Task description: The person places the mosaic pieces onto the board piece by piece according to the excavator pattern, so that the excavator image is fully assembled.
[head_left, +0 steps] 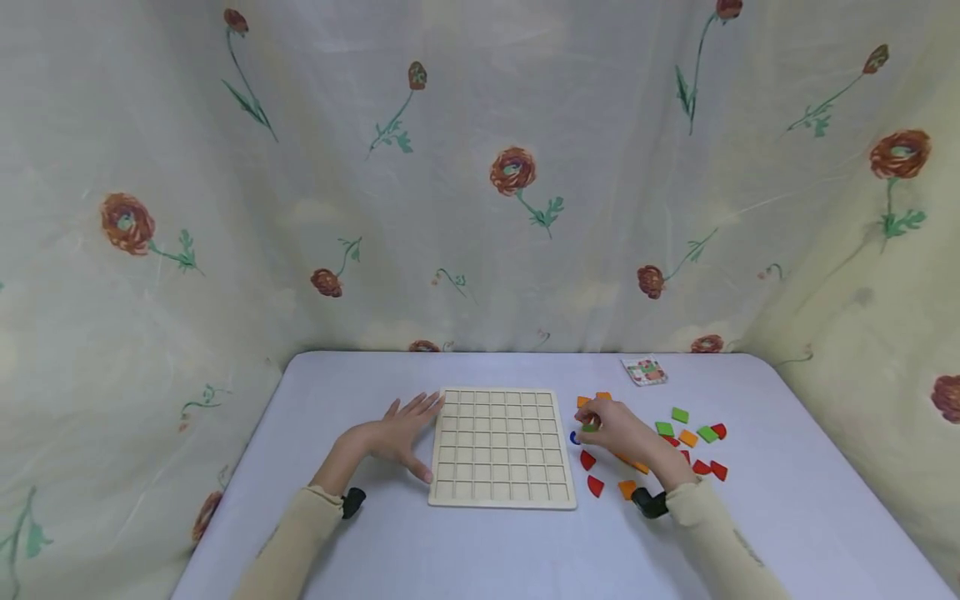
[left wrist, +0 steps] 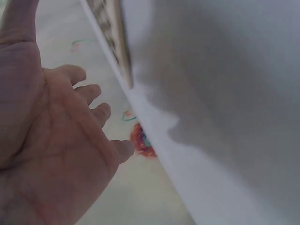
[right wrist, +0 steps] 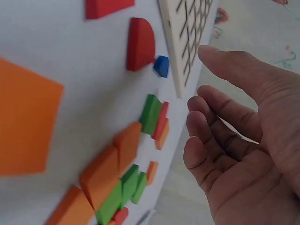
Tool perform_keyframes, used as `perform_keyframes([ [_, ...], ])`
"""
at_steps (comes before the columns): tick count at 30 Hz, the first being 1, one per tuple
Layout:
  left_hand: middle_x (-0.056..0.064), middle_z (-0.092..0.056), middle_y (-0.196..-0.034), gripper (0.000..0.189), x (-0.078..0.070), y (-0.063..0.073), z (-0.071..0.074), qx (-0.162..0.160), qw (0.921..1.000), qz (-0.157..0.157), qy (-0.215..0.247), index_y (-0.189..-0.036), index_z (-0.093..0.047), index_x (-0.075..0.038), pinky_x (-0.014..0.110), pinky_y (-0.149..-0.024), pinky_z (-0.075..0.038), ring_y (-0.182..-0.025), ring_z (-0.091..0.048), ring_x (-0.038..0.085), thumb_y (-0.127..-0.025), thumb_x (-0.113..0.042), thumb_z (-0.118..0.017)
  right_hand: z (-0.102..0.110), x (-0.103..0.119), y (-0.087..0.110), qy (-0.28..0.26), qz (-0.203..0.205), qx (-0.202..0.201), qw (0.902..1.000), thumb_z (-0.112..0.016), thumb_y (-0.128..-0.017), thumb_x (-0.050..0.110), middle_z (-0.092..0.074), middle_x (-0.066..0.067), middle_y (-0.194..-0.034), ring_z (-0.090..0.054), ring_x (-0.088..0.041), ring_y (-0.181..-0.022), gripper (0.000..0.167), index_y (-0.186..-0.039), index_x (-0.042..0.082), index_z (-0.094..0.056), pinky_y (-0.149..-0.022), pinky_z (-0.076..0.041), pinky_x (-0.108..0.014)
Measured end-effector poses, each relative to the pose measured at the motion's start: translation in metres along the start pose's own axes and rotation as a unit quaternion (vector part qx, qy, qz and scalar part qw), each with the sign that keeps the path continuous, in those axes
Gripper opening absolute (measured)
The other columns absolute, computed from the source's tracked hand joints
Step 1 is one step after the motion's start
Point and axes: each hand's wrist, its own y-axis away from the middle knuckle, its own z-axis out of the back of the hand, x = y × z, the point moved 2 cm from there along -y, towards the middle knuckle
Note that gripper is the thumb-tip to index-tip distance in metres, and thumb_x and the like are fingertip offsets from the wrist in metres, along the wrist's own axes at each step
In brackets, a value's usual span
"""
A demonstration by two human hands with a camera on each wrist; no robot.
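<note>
Overhead first, head view. A wooden grid board point(head_left: 501, 447) is seen at lower centre of the frame, flat on a pale table point(head_left: 450, 550). The left hand point(head_left: 397, 433) is laid flat just left of the board, fingers straight and spread, fingertips at the board's upper left corner; nothing is held. The right hand point(head_left: 618, 429) is set down among the coloured pieces point(head_left: 686, 437), which are scattered right of the board. A green piece point(head_left: 590, 427) shows at its fingertips, just right of the board's right edge; whether it is pinched or only touched cannot be told from this view. The right hand is plainly the nearer one to the pieces; the board's empty cells lie to its left. A small printed card point(head_left: 644, 371) lies at the table's far edge, upper right of the board; its print is too small to be read.

Left wrist view. The left hand point(left wrist: 51, 140) is seen palm-on at left of frame, relaxed and empty. The board's corner point(left wrist: 115, 33) is at upper centre.

Right wrist view. The right hand point(right wrist: 243, 136) fills the right of the frame, fingers loosely bent, nothing seen between them. Orange, green and red pieces point(right wrist: 117, 159) lie at left and lower left, apart from the fingers; a small blue piece point(right wrist: 161, 66) sits beside the board's edge point(right wrist: 187, 42). No brand or writing is legible anywhere.
</note>
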Motion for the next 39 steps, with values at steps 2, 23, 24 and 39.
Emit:
perform_keyframes([
  [2, 0.005, 0.001, -0.164, 0.131, 0.001, -0.001, -0.006, 0.007, 1.0, -0.001, -0.004, -0.156, -0.004, -0.012, 0.062, -0.12, 0.0, -0.151, 0.004, 0.027, -0.063, -0.064, -0.079, -0.006, -0.003, -0.003, 0.005, -0.006, 0.004, 1.0, -0.078, -0.081, 0.021, -0.064, -0.001, -0.094, -0.054, -0.015, -0.082, 0.029, -0.105, 0.007, -0.068, -0.072, -0.052, -0.028],
  [23, 0.001, -0.002, -0.164, 0.124, -0.004, 0.0, -0.022, 0.022, 0.9991, 0.036, 0.004, -0.156, -0.01, -0.011, 0.061, -0.121, -0.002, -0.152, 0.0, 0.023, -0.066, -0.062, -0.079, -0.016, -0.009, -0.013, 0.011, 0.029, 0.035, 0.9989, -0.059, -0.085, -0.003, -0.066, 0.004, -0.093, -0.055, -0.013, -0.084, 0.023, -0.095, 0.014, -0.071, -0.078, -0.054, -0.03],
  [24, 0.001, -0.002, -0.164, 0.124, -0.003, -0.001, -0.022, 0.022, 0.9991, 0.036, 0.004, -0.156, -0.01, -0.012, 0.061, -0.121, -0.002, -0.152, 0.0, 0.023, -0.066, -0.062, -0.079, -0.015, -0.009, -0.014, 0.012, 0.039, 0.038, 0.9984, -0.058, -0.085, -0.005, -0.066, 0.003, -0.094, -0.055, -0.014, -0.084, 0.025, -0.096, 0.013, -0.071, -0.077, -0.054, -0.03],
  [39, 0.002, -0.002, -0.164, 0.125, -0.001, -0.002, -0.022, 0.023, 0.999, 0.036, 0.006, -0.156, -0.01, -0.012, 0.06, -0.121, -0.002, -0.152, 0.0, 0.023, -0.065, -0.061, -0.08, -0.022, -0.01, -0.012, -0.009, -0.076, -0.006, 0.9971, -0.076, -0.082, 0.021, -0.06, -0.003, -0.085, -0.053, -0.017, -0.078, 0.022, -0.095, 0.007, -0.064, -0.067, -0.049, -0.024],
])
